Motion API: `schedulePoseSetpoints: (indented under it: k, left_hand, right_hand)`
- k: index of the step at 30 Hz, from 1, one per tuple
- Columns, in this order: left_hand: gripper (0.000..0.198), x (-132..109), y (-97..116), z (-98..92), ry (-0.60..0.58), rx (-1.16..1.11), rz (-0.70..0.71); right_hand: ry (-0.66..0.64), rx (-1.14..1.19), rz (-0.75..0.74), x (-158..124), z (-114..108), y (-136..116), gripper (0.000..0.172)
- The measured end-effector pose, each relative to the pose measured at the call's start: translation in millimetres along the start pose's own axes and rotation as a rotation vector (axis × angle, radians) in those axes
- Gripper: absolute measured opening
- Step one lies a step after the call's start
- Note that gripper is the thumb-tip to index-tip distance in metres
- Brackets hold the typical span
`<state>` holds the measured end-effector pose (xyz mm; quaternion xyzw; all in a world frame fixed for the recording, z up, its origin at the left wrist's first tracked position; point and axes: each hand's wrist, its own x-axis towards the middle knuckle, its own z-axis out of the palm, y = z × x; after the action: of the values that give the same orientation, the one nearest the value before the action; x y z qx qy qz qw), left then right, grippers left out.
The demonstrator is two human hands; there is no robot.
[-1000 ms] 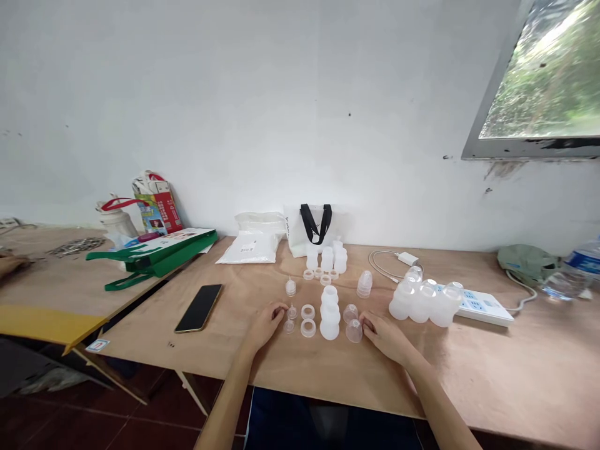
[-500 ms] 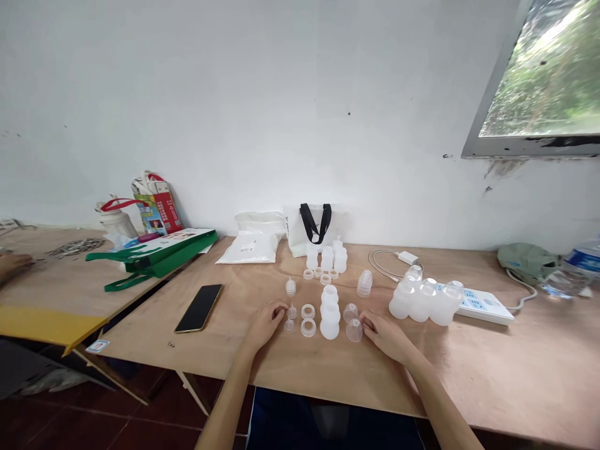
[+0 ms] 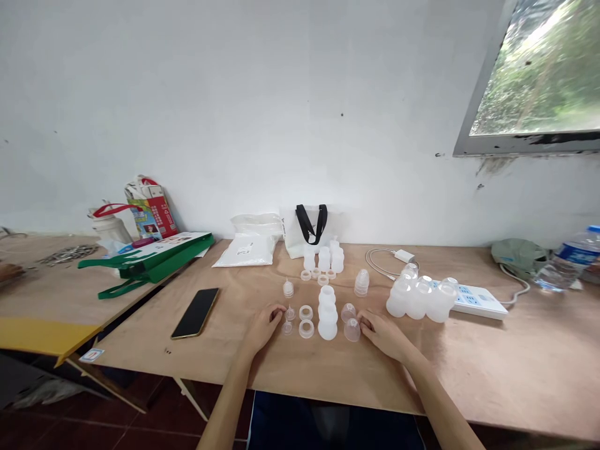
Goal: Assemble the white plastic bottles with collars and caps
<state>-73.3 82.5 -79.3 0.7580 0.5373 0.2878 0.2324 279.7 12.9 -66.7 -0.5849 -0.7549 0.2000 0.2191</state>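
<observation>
My left hand (image 3: 263,326) rests on the table, its fingers curled together with nothing seen in them. Close beside its fingertips lie small clear bottle nipples (image 3: 290,313), and a stack of nipples (image 3: 287,288) stands behind. Right of these are white collar rings (image 3: 306,329) and a row of milky baby bottles (image 3: 327,329). My right hand (image 3: 380,332) also rests with curled fingers, next to a clear dome cap (image 3: 352,330); whether it touches the cap I cannot tell. A stack of caps (image 3: 361,283) stands farther back.
Capped bottles (image 3: 424,299) stand at the right by a power strip (image 3: 478,303). More bottles (image 3: 323,259) stand at the back before a white bag (image 3: 291,234). A phone (image 3: 195,314) lies left; a green bag (image 3: 154,265) bridges both tables. A co-worker's hand (image 3: 10,272) shows far left.
The view has turned slightly to the right, so the surroundings sit a little farther left. Both hands stay resting in place, and no object has been moved.
</observation>
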Motion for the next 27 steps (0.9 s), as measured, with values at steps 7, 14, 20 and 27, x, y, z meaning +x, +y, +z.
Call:
schedulePoseSetpoints:
  k: [7,14,20,27]
  left_hand:
    - [0.034,0,5,-2.7,-0.02,0.012,0.012]
    - [0.032,-5,10,-7.7,0.031,-0.056,-0.083]
    - [0.048,-19,28,-34.9,-0.197,-0.159,-0.053]
    - [0.033,-19,36,-25.4,-0.326,-0.064,-0.039]
  right_hand:
    - [-0.002,0.007,0.013,0,0,0,0.016]
    - [0.008,0.019,0.004,-2,-1,-3,0.016]
    - [0.033,0.032,0.014,-1,-2,-2,0.019]
    - [0.153,0.066,0.016,-3,-5,-5,0.018]
